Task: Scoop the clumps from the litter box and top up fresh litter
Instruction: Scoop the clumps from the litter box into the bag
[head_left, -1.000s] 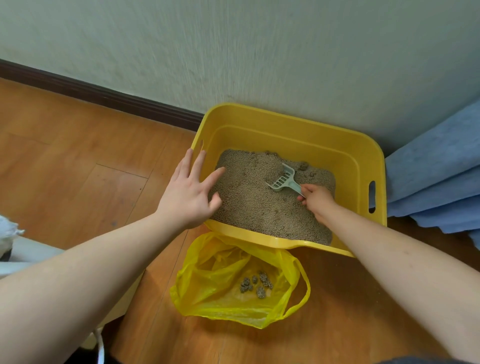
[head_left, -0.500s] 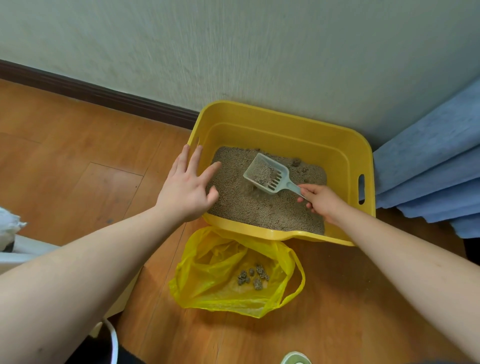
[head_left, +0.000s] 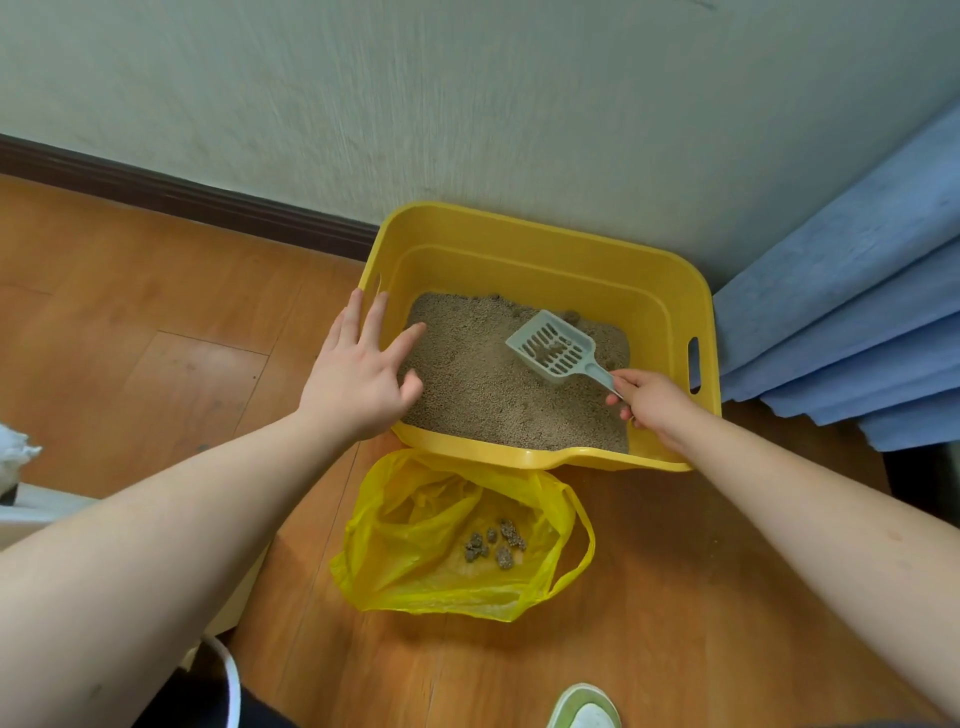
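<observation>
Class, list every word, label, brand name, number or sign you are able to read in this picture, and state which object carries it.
None: no readable text shows anywhere.
Yellow plastic litter box: plain, no label.
Pale grey-green slotted plastic scoop: no marking visible.
Yellow plastic bag: no print visible.
Blue fabric curtain and pale textured wall: no writing.

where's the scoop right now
In the head view the scoop is held above the litter in the right half of the yellow litter box, its handle pinched by the right hand.
</observation>
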